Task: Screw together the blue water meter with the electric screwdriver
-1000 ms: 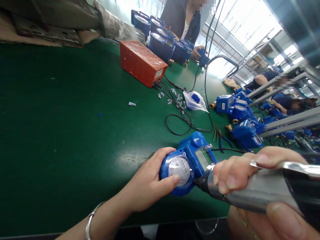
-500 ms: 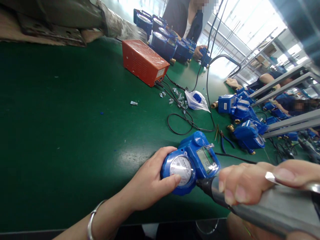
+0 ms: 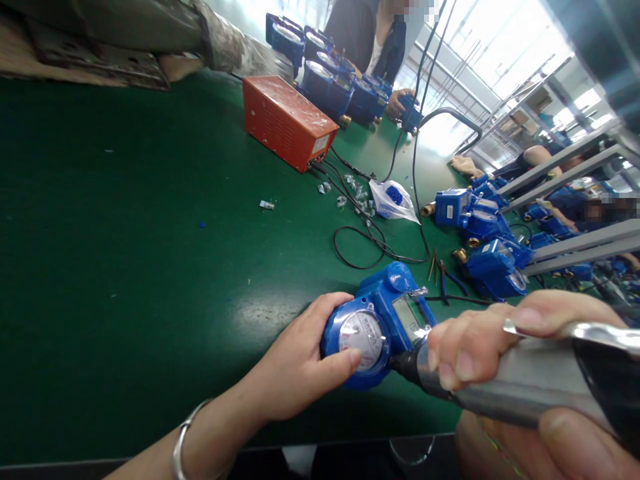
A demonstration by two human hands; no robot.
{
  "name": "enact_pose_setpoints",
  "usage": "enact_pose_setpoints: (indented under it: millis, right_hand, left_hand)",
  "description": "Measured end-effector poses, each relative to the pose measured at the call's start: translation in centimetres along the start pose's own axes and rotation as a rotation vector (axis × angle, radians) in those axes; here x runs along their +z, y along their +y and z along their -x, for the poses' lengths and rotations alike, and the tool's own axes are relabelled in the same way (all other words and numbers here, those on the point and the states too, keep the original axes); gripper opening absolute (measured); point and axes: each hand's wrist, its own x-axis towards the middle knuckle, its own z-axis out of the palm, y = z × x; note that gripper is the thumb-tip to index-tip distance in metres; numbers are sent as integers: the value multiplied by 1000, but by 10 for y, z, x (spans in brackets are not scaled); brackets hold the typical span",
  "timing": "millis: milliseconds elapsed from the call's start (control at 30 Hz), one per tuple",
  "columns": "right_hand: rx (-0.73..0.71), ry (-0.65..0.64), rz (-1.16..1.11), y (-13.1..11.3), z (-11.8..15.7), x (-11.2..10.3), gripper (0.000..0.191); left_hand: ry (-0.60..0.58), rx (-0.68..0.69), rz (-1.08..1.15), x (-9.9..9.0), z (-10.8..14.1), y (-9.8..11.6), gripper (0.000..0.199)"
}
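A blue meter (image 3: 383, 283) with a round dial and a small display lies on the green table. My left hand (image 3: 300, 363) is wrapped round the dial side, its thumb on the dial's edge. Closed round a grey and black powered driver (image 3: 530, 380), my right hand (image 3: 480, 343) is just right of the meter. The driver's black nose meets the meter between dial and display housing; its very tip is hidden. Part of a hand (image 3: 585, 440) shows beneath the driver, and I cannot tell whose it is.
An orange-red box (image 3: 287, 123) with cables stands beyond the meter. Near it are a plastic bag (image 3: 395, 201) with blue bits and small clear pieces. Pliers (image 3: 453, 280) and several blue meters (image 3: 495, 267) are at the right. Another person (image 3: 367, 33) sits across the table.
My right hand has shifted slightly left and up, and the driver's rear end has risen, its nose staying at the meter. My left hand and the meter have hardly moved.
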Motion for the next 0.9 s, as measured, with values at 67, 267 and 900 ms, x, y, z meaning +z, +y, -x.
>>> enact_pose_setpoints:
  millis: [67,267,900]
  right_hand:
    - [29,-11,-8,-2,0,-1,47]
    - [-19,50,17,-1,3,3,50]
    - [-30,363,-47,7,2,28,24]
  left_hand:
    - [5,-4,2,0,0,0,55]
    - [0,8,-10,-2,-2,1,55]
    - [14,-15,-26,-1,-3,-2,56]
